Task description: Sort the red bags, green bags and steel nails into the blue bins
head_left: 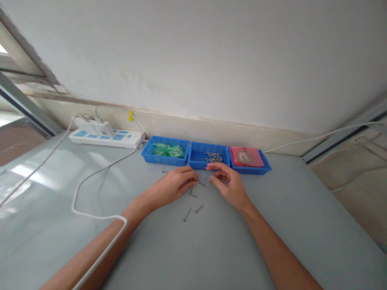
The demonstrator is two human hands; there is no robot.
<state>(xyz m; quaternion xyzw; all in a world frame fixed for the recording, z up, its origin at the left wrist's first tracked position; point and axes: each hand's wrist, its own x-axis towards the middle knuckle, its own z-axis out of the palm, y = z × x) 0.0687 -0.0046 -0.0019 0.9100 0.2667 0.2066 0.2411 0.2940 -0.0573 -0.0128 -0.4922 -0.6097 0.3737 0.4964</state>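
Observation:
My left hand (183, 181) is low over the grey table, thumb and fingertips closed together on a small metal screw (201, 184). Facing it, my right hand (229, 186) has curved fingers, with a gap between thumb and forefinger and nothing visible in between. Several loose screws lie around the hands; one screw (187, 214) and a shorter-looking screw (199, 209) rest nearer to me. Behind the hands, the middle blue bin (198, 157) holds a pile of screws (214, 157). My left fingers hide part of the table near its front wall.
A left blue bin (165, 161) contains green-tinted plastic pieces (169, 150). In the right blue bin (256, 170) lie red plastic packets (247, 156). A white power strip (121, 139) stands by the wall, and its white cable (79, 189) runs across my left forearm.

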